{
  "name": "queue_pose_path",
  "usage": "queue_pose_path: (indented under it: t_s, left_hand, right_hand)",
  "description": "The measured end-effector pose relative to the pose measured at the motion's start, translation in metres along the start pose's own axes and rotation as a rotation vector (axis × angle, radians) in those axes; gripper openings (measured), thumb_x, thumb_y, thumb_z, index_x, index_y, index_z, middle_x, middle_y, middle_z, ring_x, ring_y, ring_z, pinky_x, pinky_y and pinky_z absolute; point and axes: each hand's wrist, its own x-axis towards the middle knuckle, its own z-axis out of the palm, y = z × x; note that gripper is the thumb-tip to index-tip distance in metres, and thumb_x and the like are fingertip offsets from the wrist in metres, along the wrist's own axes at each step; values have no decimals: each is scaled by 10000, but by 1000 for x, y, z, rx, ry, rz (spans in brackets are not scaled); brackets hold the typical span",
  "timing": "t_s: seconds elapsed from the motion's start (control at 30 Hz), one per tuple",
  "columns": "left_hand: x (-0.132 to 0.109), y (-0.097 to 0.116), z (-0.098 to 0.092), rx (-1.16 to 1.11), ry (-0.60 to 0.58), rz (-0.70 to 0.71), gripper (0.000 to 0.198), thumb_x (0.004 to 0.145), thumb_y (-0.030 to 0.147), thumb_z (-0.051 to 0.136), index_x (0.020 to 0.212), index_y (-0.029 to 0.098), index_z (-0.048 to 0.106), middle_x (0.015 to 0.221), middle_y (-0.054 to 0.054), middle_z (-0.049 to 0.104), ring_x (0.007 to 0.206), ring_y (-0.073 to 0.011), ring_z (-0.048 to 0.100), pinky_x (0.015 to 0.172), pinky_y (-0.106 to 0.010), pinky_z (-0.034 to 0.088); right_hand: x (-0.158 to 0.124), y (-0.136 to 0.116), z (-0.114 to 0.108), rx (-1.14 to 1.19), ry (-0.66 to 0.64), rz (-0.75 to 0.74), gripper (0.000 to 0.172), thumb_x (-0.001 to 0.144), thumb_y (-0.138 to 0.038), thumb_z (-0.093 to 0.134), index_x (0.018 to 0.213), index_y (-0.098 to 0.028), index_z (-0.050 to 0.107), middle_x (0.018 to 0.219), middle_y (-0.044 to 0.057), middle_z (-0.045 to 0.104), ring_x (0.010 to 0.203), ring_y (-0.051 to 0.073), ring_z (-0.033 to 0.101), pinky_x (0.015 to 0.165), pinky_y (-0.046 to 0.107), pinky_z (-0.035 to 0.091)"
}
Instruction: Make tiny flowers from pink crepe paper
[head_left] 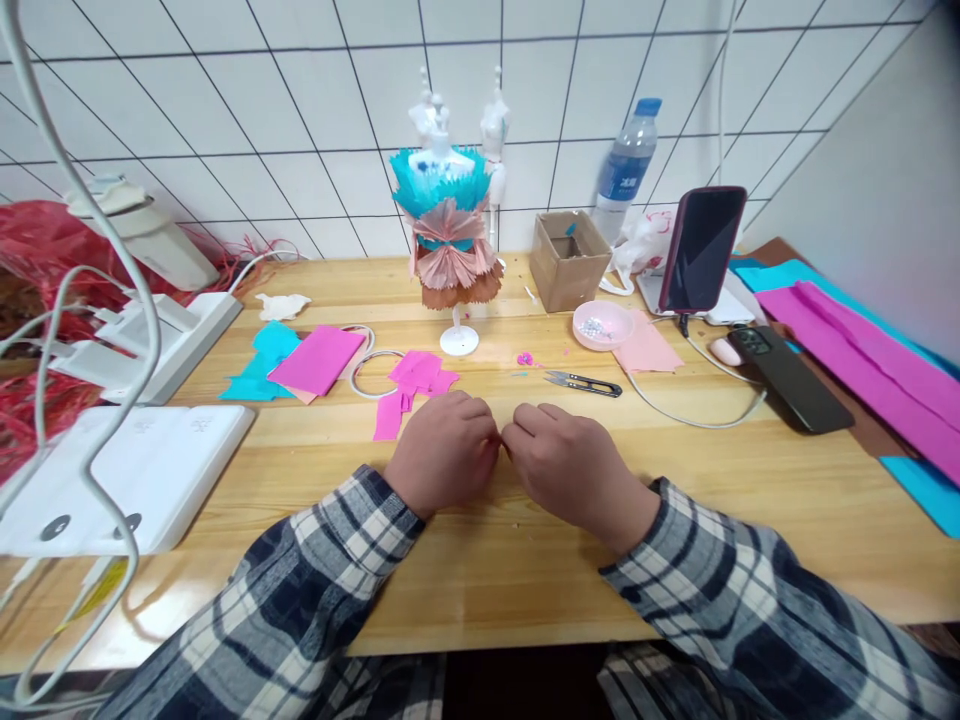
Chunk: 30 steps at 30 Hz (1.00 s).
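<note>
My left hand (450, 450) and my right hand (566, 460) come close together over the wooden table (495, 590), both with curled fingers. Whatever lies between the fingertips is hidden or too small to make out. Cut magenta paper pieces (421, 375) lie just beyond my left hand. Thread snips (583, 383) rest beyond my right hand, near a few tiny magenta scraps (525, 358). Farther back stands a small dress form (442, 165) on a white base, wearing a dress of blue, pink and brown crepe paper (454, 250).
At left are folded magenta paper (319, 360), blue paper (262, 365), a power strip (169, 340) and a white device (127, 475). At right stand a cardboard box (570, 275), a pink dish (602, 326), a propped phone (703, 250), a dark phone (795, 380) and long paper strips (870, 370).
</note>
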Motion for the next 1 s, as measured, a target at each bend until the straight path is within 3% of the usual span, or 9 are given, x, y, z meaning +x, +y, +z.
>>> queue_pose_path:
  t_s: [0.17,0.3,0.37,0.43,0.53,0.67,0.73,0.83,1.0]
  left_hand:
    - [-1,3,-1,-326,265,-250,142,784,224,583,666,157,623,737,-53,636,754,-190,575,710,-325,449]
    - [-2,7,3,-995,315,-565,160,745,287,665,667,153,623,703,-20,619,676,-144,570,676,-285,457]
    - [-2,9,6,-1330,336,-653,162,737,309,688,712,156,644,723,-8,627,695,-131,574,709,-276,459]
    - [-3,9,9,-1508,394,-663,151,724,301,714,731,160,661,755,0,631,737,-124,574,750,-267,452]
    - [-4,6,9,-1535,453,-630,129,722,282,731,730,167,673,796,2,628,766,-116,563,756,-249,440]
    - [-5,4,6,-1324,426,-543,103,761,264,707,722,174,676,787,-3,621,773,-121,560,759,-249,437]
    - [-5,4,5,-1207,397,-503,105,773,261,696,722,172,675,772,-9,615,768,-129,562,743,-251,441]
    - [-7,5,4,-1115,367,-459,113,786,268,681,730,170,669,774,-17,617,765,-138,569,733,-259,449]
    - [-6,4,4,-1025,316,-460,130,808,287,657,757,168,668,783,-28,636,750,-144,580,728,-269,457]
  right_hand:
    - [-1,-5,-3,-43,189,49,152,886,-157,489,760,-190,568,714,14,530,632,149,443,521,300,264]
    - [-2,-6,-7,-61,319,32,150,908,-174,498,840,-194,630,691,3,572,606,134,457,528,306,288]
    - [-2,-5,-8,47,375,51,164,906,-174,518,995,-212,651,755,3,625,645,126,502,560,288,338]
    - [0,-3,-6,295,432,161,216,895,-195,546,1085,-236,640,832,6,648,659,112,529,594,261,393]
    - [4,2,-4,814,444,435,211,866,-271,586,1061,-215,645,855,15,626,558,77,491,531,228,421]
    - [10,5,0,1358,168,638,282,805,-406,634,964,-176,675,706,0,585,463,59,410,399,198,338]
    - [11,4,3,1474,93,688,300,759,-435,677,903,-172,684,687,-2,587,458,53,389,382,187,316]
    - [12,4,7,1518,104,769,311,710,-451,721,824,-167,672,676,-5,584,464,52,394,376,179,327]
    - [11,7,10,1536,78,760,294,707,-446,724,774,-171,647,638,-18,561,479,69,428,389,187,378]
